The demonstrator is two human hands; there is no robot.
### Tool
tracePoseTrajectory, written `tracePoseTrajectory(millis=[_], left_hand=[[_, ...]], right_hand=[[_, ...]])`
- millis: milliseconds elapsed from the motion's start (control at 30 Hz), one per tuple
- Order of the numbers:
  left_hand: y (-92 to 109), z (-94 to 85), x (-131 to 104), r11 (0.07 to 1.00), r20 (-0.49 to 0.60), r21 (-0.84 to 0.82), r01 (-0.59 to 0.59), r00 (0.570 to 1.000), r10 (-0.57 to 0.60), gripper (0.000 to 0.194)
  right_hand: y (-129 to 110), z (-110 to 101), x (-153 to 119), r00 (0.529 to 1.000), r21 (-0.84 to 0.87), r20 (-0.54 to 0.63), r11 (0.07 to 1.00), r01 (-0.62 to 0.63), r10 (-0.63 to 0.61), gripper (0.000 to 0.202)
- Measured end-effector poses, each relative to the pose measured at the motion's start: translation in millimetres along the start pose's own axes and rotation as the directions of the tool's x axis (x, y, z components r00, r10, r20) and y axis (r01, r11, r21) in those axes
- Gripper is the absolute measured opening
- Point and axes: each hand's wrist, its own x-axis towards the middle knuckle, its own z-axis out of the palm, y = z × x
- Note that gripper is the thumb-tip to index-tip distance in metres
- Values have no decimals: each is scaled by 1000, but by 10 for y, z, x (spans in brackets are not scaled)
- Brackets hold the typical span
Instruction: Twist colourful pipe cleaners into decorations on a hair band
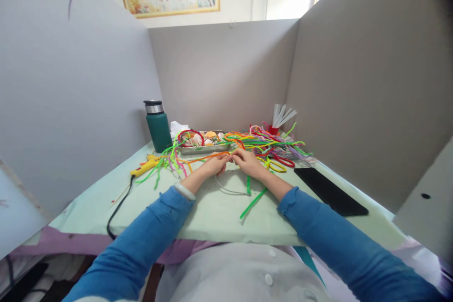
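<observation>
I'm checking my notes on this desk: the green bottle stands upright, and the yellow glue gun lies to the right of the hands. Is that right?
Not quite: the head view shows the yellow glue gun lying to the left of the left hand. The green bottle does stand upright.

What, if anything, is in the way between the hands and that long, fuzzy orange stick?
Nothing visible: the long, fuzzy orange stick runs up to the bare left hand, with the bare right hand close by.
</observation>
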Motion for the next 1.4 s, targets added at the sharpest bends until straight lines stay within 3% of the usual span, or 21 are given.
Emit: tracePoseTrajectory(millis=[333,567,833,1400], left_hand=[[-135,33,100,998,0,-62,14,1000,-14,38],[-52,36,60,982,11,-171,75,997,-74,26],[-121,52,122,994,-82,-92,54,995,-62,23],[-109,37,89,966,-10,-252,55,998,-59,28]], right_hand=[[24,24,7,1000,-43,-6,999,-6,5,18],[8,30,-5,1000,-82,2,996,17,-17,17],[-6,25,-15,999,-82,14,996,43,-42,18],[-13,21,-15,999,-35,28,998,44,-43,18]])
